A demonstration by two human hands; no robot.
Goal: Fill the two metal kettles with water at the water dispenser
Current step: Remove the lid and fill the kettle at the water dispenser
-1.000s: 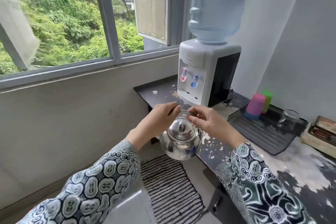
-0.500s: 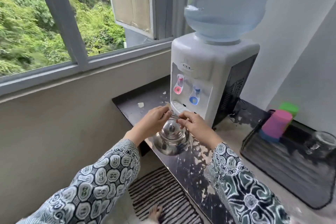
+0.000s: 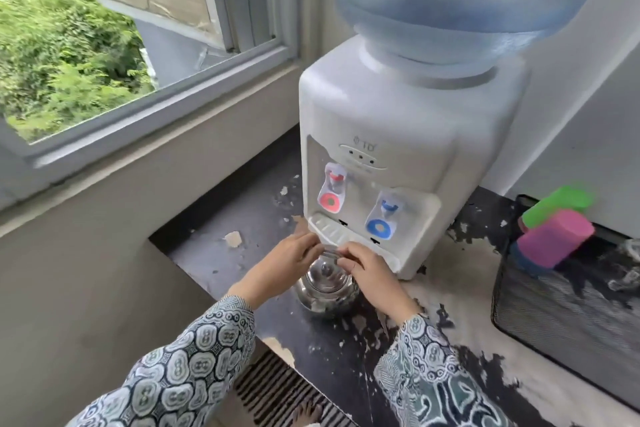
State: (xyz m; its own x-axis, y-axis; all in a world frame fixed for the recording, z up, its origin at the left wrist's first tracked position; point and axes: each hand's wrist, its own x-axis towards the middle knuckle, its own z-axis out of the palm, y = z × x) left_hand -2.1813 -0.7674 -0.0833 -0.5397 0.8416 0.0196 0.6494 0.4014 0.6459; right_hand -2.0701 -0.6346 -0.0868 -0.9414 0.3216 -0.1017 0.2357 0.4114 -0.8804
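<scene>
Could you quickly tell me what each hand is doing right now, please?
Left hand: grips the kettle handle.
Right hand: grips the same handle.

Both arms reach forward from the bottom of the view, each in a long patterned sleeve that ends at the wrist. The left arm comes in from the lower left, the right arm from the lower right, and the two converge toward the middle. The left hand [image 3: 286,262] lies palm down, its fingers curled forward and closed round the thin wire handle [image 3: 329,250] at the top. The right hand [image 3: 370,273] mirrors it just beside, knuckles up, fingers and thumb pinching the same handle. The fingertips of the two hands nearly meet. A bare foot [image 3: 306,413] shows at the bottom edge.
</scene>
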